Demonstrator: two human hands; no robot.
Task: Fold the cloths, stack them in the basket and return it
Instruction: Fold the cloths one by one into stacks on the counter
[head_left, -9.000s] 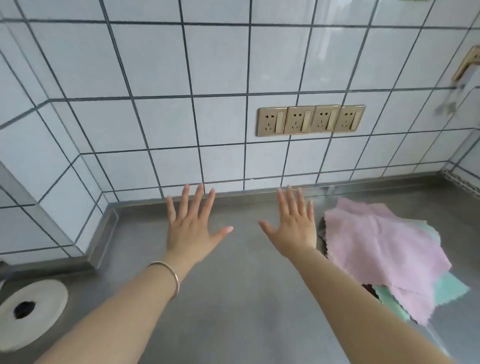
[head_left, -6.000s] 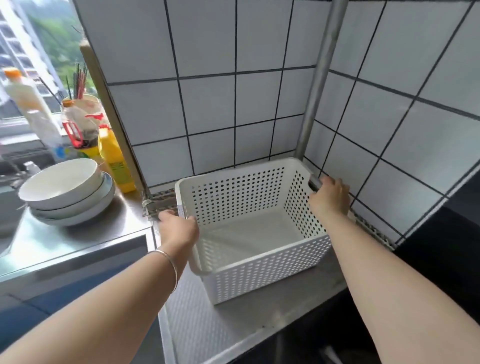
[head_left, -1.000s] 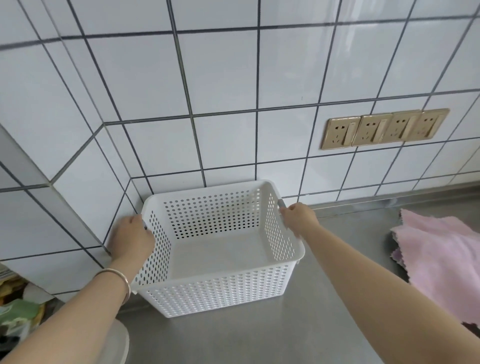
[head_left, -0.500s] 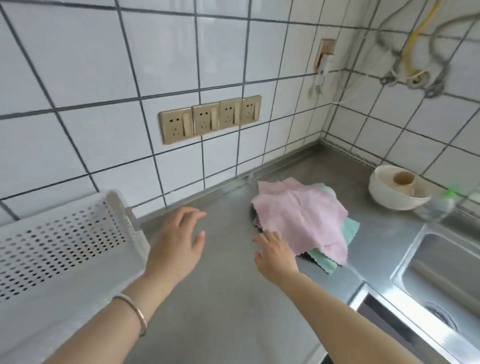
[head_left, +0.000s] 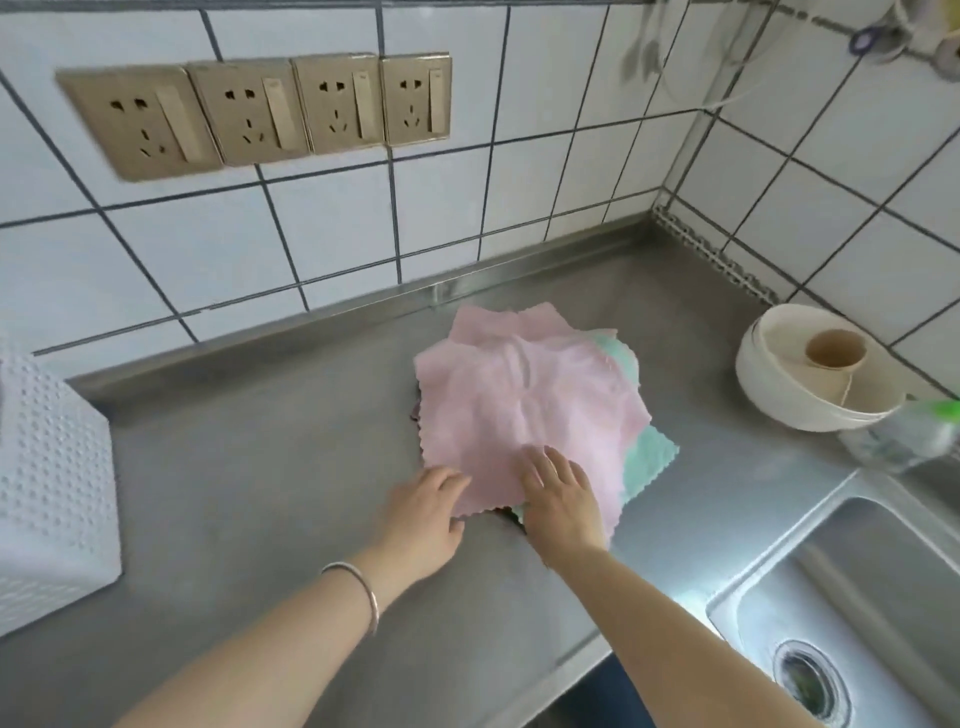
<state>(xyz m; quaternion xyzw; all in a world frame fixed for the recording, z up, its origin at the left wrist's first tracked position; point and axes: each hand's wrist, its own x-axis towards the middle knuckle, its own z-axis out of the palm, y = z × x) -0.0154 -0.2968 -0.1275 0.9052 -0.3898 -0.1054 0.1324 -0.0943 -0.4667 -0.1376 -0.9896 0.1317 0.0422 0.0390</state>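
Here, a loose pile of cloths (head_left: 530, 410) is seen on a steel counter (head_left: 260, 467), near the far tiled wall, with a pink cloth (head_left: 519, 415) on top and mint-green cloths (head_left: 647, 457) showing at the right and near edges. The pile's near edge is met by both hands. The left hand (head_left: 423, 519) is laid at the near-left corner of the pink cloth, fingers loosely curved over its hem; whether the hem is actually pinched cannot be told. The right hand (head_left: 558, 499) is rested flat on the top cloth, fingers straight and together. The white perforated basket (head_left: 52, 493) is stood well apart at the left edge of the scene; its inside is not shown.

No fold is judged to have been made yet. Several risks can be named. If the top cloth is dragged rather than lifted, the layers beneath may be pulled along and the pile scattered. A stack of white bowls (head_left: 810, 374) and a sink (head_left: 857, 623) are placed to the right, so a cloth swept that way could be dropped into the sink or knocked against the bowls.
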